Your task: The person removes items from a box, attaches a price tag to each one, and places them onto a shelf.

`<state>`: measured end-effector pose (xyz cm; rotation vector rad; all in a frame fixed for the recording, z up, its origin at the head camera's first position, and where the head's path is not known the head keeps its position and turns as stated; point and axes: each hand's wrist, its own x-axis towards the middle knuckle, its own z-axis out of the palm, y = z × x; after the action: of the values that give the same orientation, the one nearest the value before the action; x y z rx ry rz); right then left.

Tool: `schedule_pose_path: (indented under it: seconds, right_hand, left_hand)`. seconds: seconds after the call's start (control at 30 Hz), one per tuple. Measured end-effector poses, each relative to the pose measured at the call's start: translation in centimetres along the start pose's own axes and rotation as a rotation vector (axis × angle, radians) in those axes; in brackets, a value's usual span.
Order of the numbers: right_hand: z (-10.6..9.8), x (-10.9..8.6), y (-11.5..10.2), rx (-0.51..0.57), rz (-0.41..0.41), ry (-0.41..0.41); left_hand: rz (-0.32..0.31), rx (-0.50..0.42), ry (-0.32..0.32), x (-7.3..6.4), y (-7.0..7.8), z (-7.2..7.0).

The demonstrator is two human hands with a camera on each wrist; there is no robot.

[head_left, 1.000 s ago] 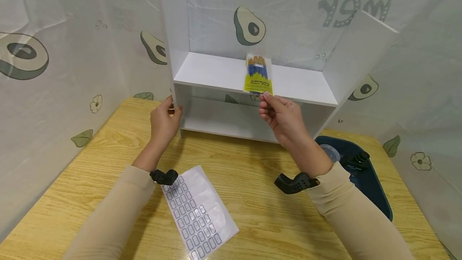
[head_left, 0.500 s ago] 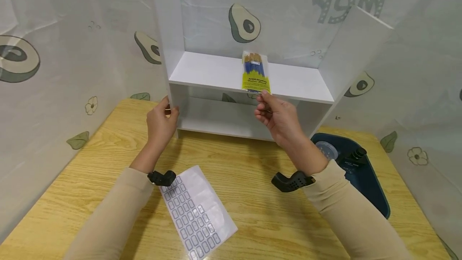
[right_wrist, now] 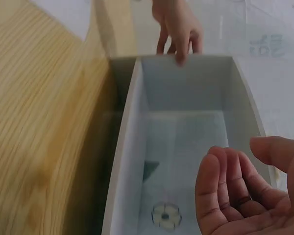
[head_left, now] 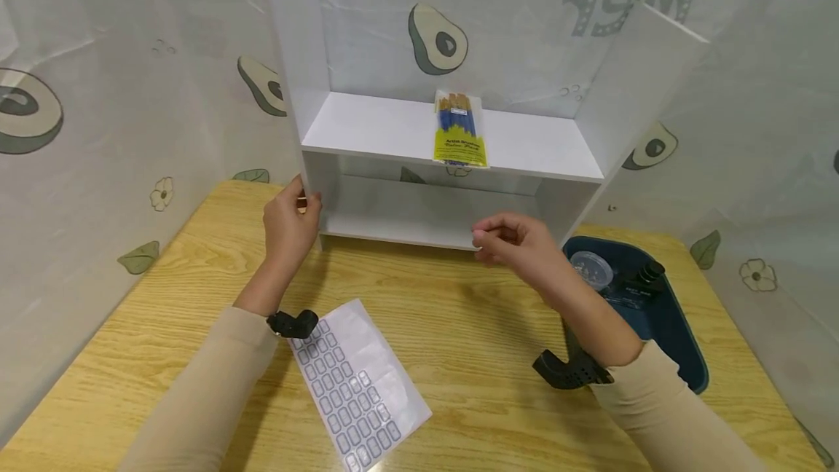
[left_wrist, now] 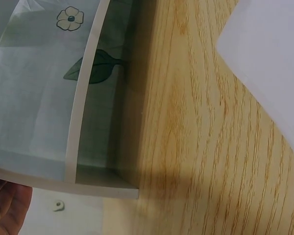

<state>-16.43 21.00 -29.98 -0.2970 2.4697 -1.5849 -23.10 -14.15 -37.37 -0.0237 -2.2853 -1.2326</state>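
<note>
A white two-tier shelf [head_left: 373,122] stands on the wooden table. My left hand [head_left: 288,228] grips its left side panel [left_wrist: 95,190], thumb inside and fingers [left_wrist: 12,208] outside. On the upper board lies a clear pack of paintbrushes [head_left: 459,130], blue and tan with a yellow printed front, its lower end at the board's front edge. Below the pack and in front of the lower board, my right hand [head_left: 521,246] hangs with loosely bent fingers and holds nothing. The right wrist view shows bare fingertips [right_wrist: 216,159] over the lower compartment.
A sheet of blue-bordered label stickers [head_left: 367,384] lies on the table [head_left: 472,384] between the forearms. At the right is a dark blue tray [head_left: 682,333] with a clear round container [head_left: 592,270] and a black item [head_left: 649,275]. A patterned curtain [head_left: 164,130] hangs behind.
My right hand has let go of the paintbrush pack's lower edge and dropped down and to the right. The pack stays on the upper board. My left hand keeps its grip on the panel.
</note>
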Motion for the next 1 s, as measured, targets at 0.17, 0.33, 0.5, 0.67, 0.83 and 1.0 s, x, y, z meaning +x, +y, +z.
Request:
schedule_pose_path:
  seconds: [0.17, 0.33, 0.5, 0.67, 0.83, 1.0]
  right_hand:
    - [-3.1, -2.6, 1.9, -0.149, -0.053, 0.041]
    - [-7.1, -4.2, 4.8, -0.5, -0.064, 0.153]
    - [-11.7, -4.9, 8.6, -0.754, -0.08, 0.29]
    - [-16.6, -5.6, 11.9, -0.794, 0.01, 0.312]
    - [-19.4, -6.4, 13.3, -0.757, 0.166, 0.129]
    - [-19.9, -6.9, 14.5, -0.787, 0.248, 0.016]
  left_hand:
    - [0.003, 0.012, 0.01, 0.1, -0.1, -0.1]
    - [0.003, 0.023, 0.012, 0.1, -0.2, 0.0]
    - [0.012, 0.025, 0.008, 0.1, -0.1, 0.0]
    - [0.008, 0.029, -0.005, 0.2, -0.1, 0.2]
    - [0.012, 0.032, 0.003, 0.2, 0.0, 0.1]
    - [0.011, 0.033, 0.009, 0.1, -0.1, 0.0]
